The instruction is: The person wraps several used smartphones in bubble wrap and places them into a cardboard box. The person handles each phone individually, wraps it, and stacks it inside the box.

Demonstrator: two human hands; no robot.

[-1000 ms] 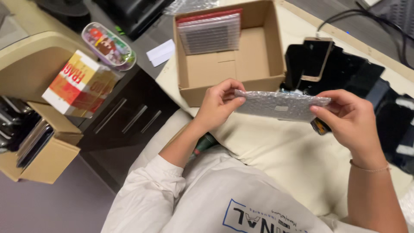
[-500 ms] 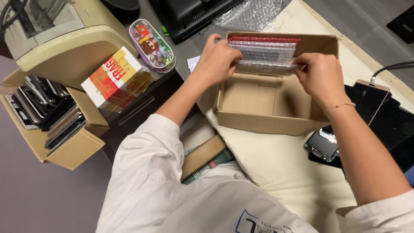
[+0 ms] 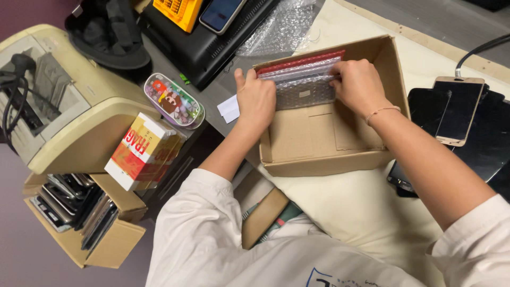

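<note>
1. A bubble-wrap pouch (image 3: 304, 91) is held upright at the far wall of an open cardboard box (image 3: 324, 159), in front of other wrapped pouches with a red edge (image 3: 300, 62).
2. The left hand (image 3: 257, 101) is closed on the pouch's left end, thumb outside the box wall, fingers (image 3: 268, 90) inside.
3. The right hand (image 3: 360, 84) is closed over the pouch's right top edge, fingertips curled onto the wrap.
4. The pouch is judged light and soft on the outside, with a flat, stiff item inside, probably fragile; the plastic film may be somewhat slippery.
5. A hold at both short ends, as shown, is judged best, so that the flat faces are not pressed.
6. The box rests on a pale padded surface (image 3: 366, 212); phones (image 3: 459, 109) lie to the right, and a printer (image 3: 69, 117), a patterned case (image 3: 173, 100) and a smaller box of devices (image 3: 74, 207) are seen to the left.
</note>
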